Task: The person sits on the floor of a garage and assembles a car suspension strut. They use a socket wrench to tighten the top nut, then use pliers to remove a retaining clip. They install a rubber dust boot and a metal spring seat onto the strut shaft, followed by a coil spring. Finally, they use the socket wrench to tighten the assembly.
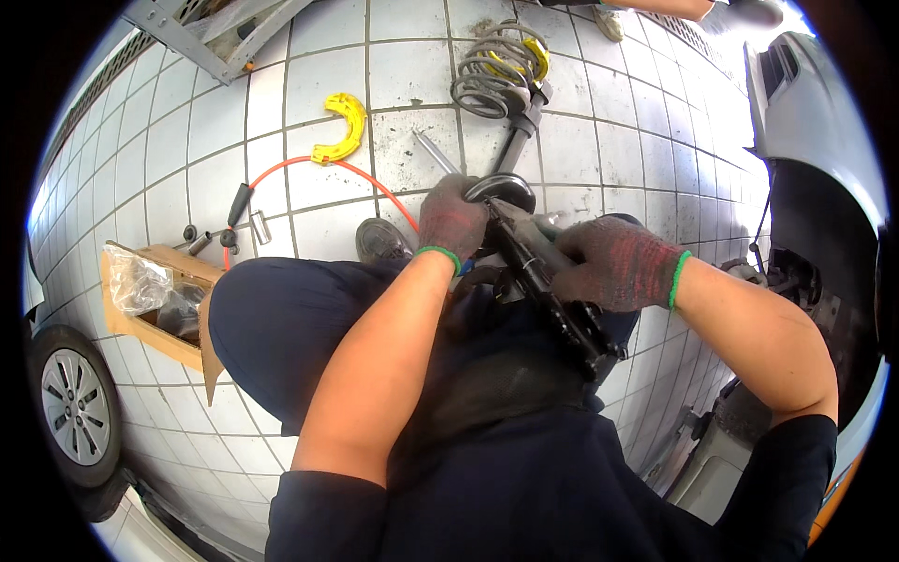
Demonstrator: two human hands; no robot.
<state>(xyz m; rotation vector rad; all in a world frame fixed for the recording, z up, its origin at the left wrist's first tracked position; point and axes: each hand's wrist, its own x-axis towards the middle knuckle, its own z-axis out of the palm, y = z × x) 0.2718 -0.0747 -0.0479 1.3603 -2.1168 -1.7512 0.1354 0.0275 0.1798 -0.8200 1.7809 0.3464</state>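
Note:
A black shock absorber strut point(536, 267) lies slantwise over my lap, its round spring seat and thin silver rod point(434, 150) pointing away from me. Just below the spring seat, my left hand point(453, 221), in a dark knit glove with a green cuff, is closed on the strut. My right hand point(622, 264), gloved alike, grips the strut's body from the right, with its fingertips partly hidden. Beyond them on the floor lies another strut point(514, 145) with a grey coil spring point(487, 80) and yellow pieces among its coils.
On the tiled floor lie a yellow C-shaped piece point(351, 129), an orange hose point(281, 165) and a metal socket point(260, 227). An open cardboard box point(169, 345) with clear plastic stands left, near a wheel point(77, 405). A car body point(815, 103) rises at right; another person's arm point(670, 7) shows far off.

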